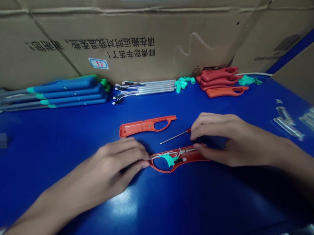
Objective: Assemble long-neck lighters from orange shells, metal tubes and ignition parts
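Both hands pinching the wired orange handle shell [193, 157]
Left hand [114, 164] tight at its loop end, right hand [233, 140] at the other, shell lying crosswise.

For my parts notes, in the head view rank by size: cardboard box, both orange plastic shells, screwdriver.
Brown cardboard box; then empty orange plastic shell and wired orange plastic shell, too alike to rank; then thin red-handled screwdriver.

Left hand [117, 164] curled, right hand [222, 139] arched
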Tool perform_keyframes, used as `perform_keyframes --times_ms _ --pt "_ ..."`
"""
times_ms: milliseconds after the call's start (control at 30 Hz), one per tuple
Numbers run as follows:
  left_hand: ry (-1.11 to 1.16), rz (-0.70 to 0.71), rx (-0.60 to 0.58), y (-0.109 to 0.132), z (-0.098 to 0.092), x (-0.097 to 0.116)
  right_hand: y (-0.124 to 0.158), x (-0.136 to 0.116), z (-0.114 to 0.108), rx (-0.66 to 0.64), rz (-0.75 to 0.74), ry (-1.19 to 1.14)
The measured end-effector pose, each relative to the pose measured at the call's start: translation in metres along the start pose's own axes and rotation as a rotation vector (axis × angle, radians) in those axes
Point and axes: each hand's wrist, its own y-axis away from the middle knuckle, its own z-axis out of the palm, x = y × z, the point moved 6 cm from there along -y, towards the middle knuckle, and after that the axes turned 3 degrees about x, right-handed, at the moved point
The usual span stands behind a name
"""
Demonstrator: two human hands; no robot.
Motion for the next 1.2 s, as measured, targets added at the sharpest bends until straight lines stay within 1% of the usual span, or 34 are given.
perform_keyframes --times_ms 267,500,633,833,933,1200 --pt "-0.023 0.017 0.011 -0.001 -0.001 0.003 0.003 -0.008 0.011 -0.108 0.037 -0.063" --pt "-0.003 -0.001 -0.013 -0.001 -0.002 0.002 0.001 -0.009 0.016 -0.161 0.03 -0.031" --pt "0.014 -0.018 -0.012 0.0 -0.002 0.0 0.0 -0.009 0.015 -0.148 0.03 -0.011" --pt "-0.02 -0.015 0.02 -0.001 -0.005 -0.002 0.002 -0.008 0.016 -0.107 -0.004 0.136" --pt "-0.031 -0.011 0.029 -0.002 -0.006 -0.004 0.003 -0.007 0.017 -0.083 -0.025 0.14" --pt "-0.041 -0.01 0.032 -0.003 -0.005 -0.004 0.003 -0.007 0.016 -0.047 -0.023 0.114"
